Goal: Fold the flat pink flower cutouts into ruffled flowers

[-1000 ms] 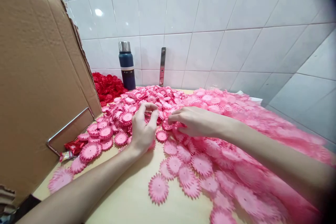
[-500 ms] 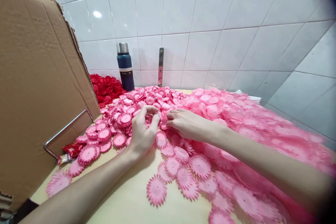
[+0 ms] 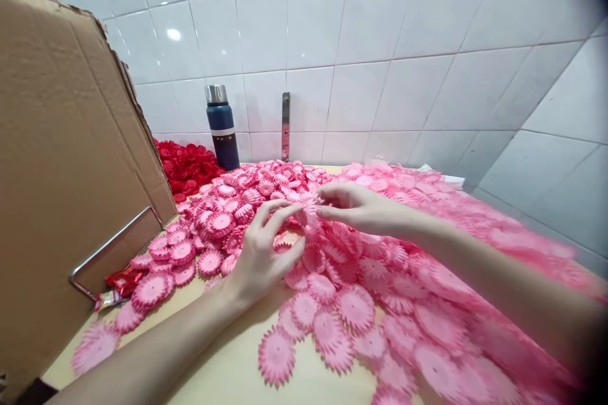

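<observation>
Gripping a pink disc (image 3: 311, 214): right hand (image 3: 360, 206); capped bottle (image 3: 221, 130) behind, contents hidden

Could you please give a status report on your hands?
Right hand pinching pink piece. Left hand beside it, open. Bottle behind, clear of hands.

A pale pink, jagged-edged paper flower (image 3: 311, 213) tilts nearly edge-on above loose heaps of similar pink flowers (image 3: 355, 307).
</observation>
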